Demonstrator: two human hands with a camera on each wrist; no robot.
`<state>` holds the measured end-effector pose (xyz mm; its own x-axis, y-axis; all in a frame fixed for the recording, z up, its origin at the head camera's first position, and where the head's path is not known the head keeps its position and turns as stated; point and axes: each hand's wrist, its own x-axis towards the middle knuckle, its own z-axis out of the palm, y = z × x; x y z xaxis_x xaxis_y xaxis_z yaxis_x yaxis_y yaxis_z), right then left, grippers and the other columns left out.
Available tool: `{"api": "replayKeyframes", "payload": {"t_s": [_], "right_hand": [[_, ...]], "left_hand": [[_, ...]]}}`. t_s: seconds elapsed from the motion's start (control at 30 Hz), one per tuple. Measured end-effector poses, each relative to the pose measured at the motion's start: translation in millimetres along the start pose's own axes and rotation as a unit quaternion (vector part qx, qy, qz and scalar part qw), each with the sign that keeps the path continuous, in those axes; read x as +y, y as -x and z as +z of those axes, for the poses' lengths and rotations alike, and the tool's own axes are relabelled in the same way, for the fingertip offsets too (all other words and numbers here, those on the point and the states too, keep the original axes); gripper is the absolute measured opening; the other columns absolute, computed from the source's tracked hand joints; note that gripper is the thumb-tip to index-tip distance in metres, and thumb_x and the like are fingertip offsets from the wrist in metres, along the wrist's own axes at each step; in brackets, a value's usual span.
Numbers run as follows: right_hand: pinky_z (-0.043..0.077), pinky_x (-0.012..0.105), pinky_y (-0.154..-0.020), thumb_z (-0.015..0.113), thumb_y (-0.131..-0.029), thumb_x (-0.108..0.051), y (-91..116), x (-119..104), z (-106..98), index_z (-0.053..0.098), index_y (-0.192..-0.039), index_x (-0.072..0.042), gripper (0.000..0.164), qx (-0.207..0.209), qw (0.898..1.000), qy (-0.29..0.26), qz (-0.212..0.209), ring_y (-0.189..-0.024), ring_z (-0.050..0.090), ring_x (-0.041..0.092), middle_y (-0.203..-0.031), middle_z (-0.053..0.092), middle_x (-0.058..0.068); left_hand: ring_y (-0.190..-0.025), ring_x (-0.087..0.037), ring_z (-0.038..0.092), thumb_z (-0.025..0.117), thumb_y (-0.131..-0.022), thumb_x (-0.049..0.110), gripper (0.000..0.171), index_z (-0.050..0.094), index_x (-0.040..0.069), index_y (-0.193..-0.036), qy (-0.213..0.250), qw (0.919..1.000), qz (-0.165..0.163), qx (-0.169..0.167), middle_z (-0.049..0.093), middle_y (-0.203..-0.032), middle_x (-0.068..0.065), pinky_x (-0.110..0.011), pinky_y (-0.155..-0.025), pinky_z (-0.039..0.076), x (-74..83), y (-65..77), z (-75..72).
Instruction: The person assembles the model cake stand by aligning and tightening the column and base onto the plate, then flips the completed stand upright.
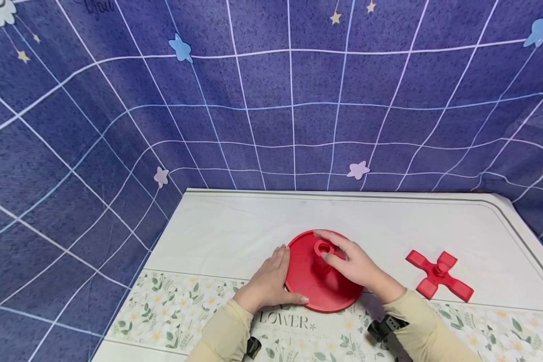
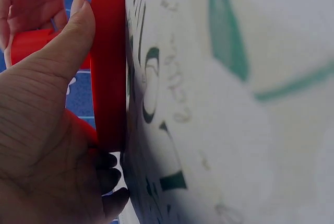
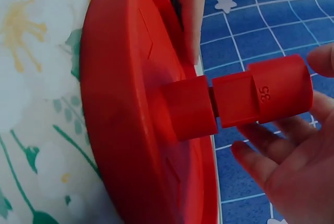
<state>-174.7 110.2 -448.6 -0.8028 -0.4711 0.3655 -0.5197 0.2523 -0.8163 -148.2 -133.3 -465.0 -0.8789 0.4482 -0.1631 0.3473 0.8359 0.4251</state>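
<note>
Tablecloth (image 1: 240, 216) reads "LOWER"; right hand (image 1: 355, 260) curls around red post (image 3: 284, 89) marked 35.

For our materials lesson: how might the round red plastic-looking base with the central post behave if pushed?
Lying flat and wide, the round red base probably slides rather than tips. Its thick rim suggests it likely stays stiff.
</note>
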Motion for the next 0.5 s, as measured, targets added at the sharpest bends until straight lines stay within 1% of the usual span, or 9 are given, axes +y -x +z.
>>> {"api": "replayKeyframes", "payload": {"t_s": [0.1, 0.13, 0.23, 0.33, 0.5], "right_hand": [[0.054, 0.024, -0.082, 0.062, -0.093, -0.005, 1.2, 1.8, -0.1, 0.056, -0.135, -0.005, 0.042, -0.013, 0.999, -0.036, 0.014, -0.098, 0.062, 0.018, -0.125, 0.061, 0.011], [0.054, 0.023, -0.080, 0.063, -0.093, -0.006, 1.3, 2.5, 0.1, 0.058, -0.133, -0.005, 0.040, -0.012, 0.999, -0.044, 0.021, -0.095, 0.063, 0.016, -0.122, 0.062, 0.010], [0.054, 0.023, -0.083, 0.068, -0.092, -0.011, 1.1, 3.2, 1.0, 0.060, -0.128, -0.005, 0.038, 0.006, 0.998, -0.051, 0.027, -0.095, 0.065, 0.015, -0.117, 0.064, 0.008], [0.054, 0.023, -0.082, 0.073, -0.089, -0.018, 1.4, 3.0, 2.9, 0.062, -0.123, -0.011, 0.036, 0.025, 0.998, -0.037, 0.037, -0.093, 0.066, 0.013, -0.110, 0.066, 0.002], [0.056, 0.028, -0.080, 0.078, -0.085, -0.025, 4.1, 2.1, 8.0, 0.062, -0.115, -0.020, 0.035, 0.054, 0.997, 0.014, 0.047, -0.092, 0.068, 0.009, -0.101, 0.066, -0.006]], "left_hand": [[-0.148, -0.033, 0.010, 0.072, -0.072, 0.068, 0.124, 0.012, -0.002, -0.154, -0.002, 1.0000, -0.001, -0.001, 0.013, -0.161, -0.017, -0.047, -0.116, 0.022, 0.4, -0.1, 0.3], [-0.148, -0.032, 0.010, 0.072, -0.072, 0.068, 0.124, 0.012, -0.002, -0.155, -0.004, 1.0000, -0.002, -0.002, 0.013, -0.161, -0.016, -0.047, -0.116, 0.022, 0.5, -0.3, 0.4], [-0.148, -0.031, 0.011, 0.072, -0.071, 0.068, 0.124, 0.012, -0.001, -0.155, -0.006, 1.0000, -0.004, 0.000, 0.014, -0.161, -0.016, -0.047, -0.116, 0.023, 0.8, -0.7, 0.4], [-0.148, -0.031, 0.011, 0.072, -0.071, 0.068, 0.124, 0.012, -0.001, -0.155, -0.005, 1.0000, -0.007, 0.000, 0.014, -0.161, -0.015, -0.047, -0.116, 0.023, 0.9, -0.5, 0.4], [-0.148, -0.030, 0.011, 0.072, -0.071, 0.068, 0.124, 0.012, -0.001, -0.155, -0.007, 0.9999, -0.007, 0.001, 0.014, -0.161, -0.015, -0.046, -0.116, 0.023, 0.7, -0.3, 0.8]]}}
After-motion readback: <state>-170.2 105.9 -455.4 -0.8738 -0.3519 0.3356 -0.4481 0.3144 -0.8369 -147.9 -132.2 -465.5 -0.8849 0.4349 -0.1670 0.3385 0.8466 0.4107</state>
